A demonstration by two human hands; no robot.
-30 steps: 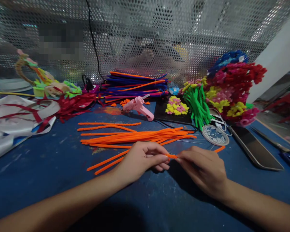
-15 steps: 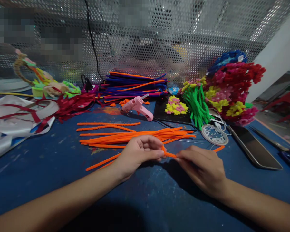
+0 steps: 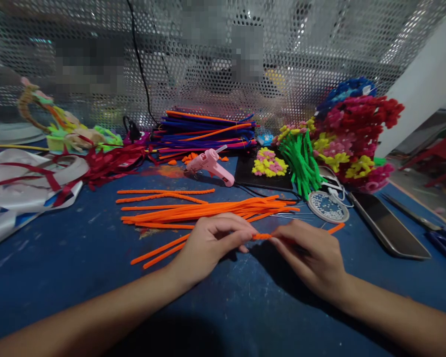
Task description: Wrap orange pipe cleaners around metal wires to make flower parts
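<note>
Both hands meet low over the blue table (image 3: pixel 59 277). My left hand (image 3: pixel 211 243) pinches one end of a short coiled orange pipe cleaner (image 3: pixel 262 236). My right hand (image 3: pixel 312 253) is closed on its other end, and the rest of the stem trails out past my fingers to the right. A loose pile of straight orange pipe cleaners (image 3: pixel 208 210) lies just beyond my hands, with two more stems running under my left wrist.
A pink glue gun (image 3: pixel 210 163) lies behind the pile, before a stack of blue and orange pipe cleaners (image 3: pixel 204 130). Green stems (image 3: pixel 303 161) and bright pipe-cleaner flowers (image 3: pixel 357 134) stand at right, by a bead dish (image 3: pixel 327 207), a phone (image 3: pixel 388 225) and scissors (image 3: pixel 431 230). Ribbon (image 3: pixel 22 178) lies left.
My left hand lifted and twisted the orange pipe cleaner, then came back down. The short piece between my hands now lies level and looks more tightly coiled.
</note>
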